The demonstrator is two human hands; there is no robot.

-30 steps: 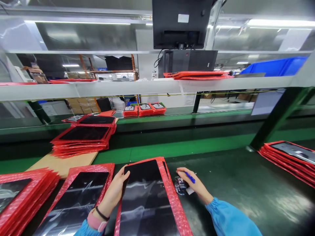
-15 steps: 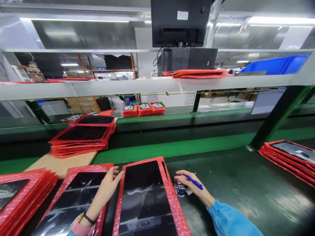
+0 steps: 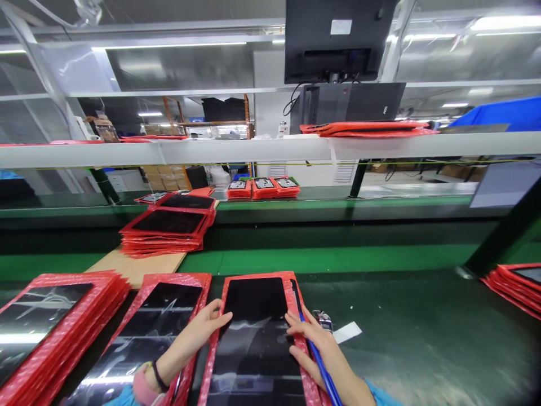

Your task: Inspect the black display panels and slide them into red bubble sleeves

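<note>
In front of me lies a black glossy screen panel (image 3: pixel 253 338) on red bubble wrap. My left hand (image 3: pixel 196 332) is at its left edge, thumb on the panel's top and fingers around the red wrap at the side. My right hand (image 3: pixel 323 344) rests on the right edge, fingertips on the panel, with a blue pen (image 3: pixel 319 361) held in it. Right behind that hand is a small shiny metal object (image 3: pixel 323 320), partly hidden. Beside it lies a white paper slip (image 3: pixel 347 332).
To the left are another wrapped screen panel (image 3: pixel 156 321) and a taller stack of them (image 3: pixel 101 304). A further red-wrapped stack (image 3: pixel 163 237) stands on a wooden board (image 3: pixel 131 268). More red-wrapped pieces (image 3: pixel 513 287) sit at far right, by a dark green post (image 3: pixel 507 242). A shelf (image 3: pixel 236 152) crosses ahead.
My right hand has moved left from the metal object onto the panel's right edge, pen still in it. My left hand has come onto the panel's left edge. The view has turned left.
</note>
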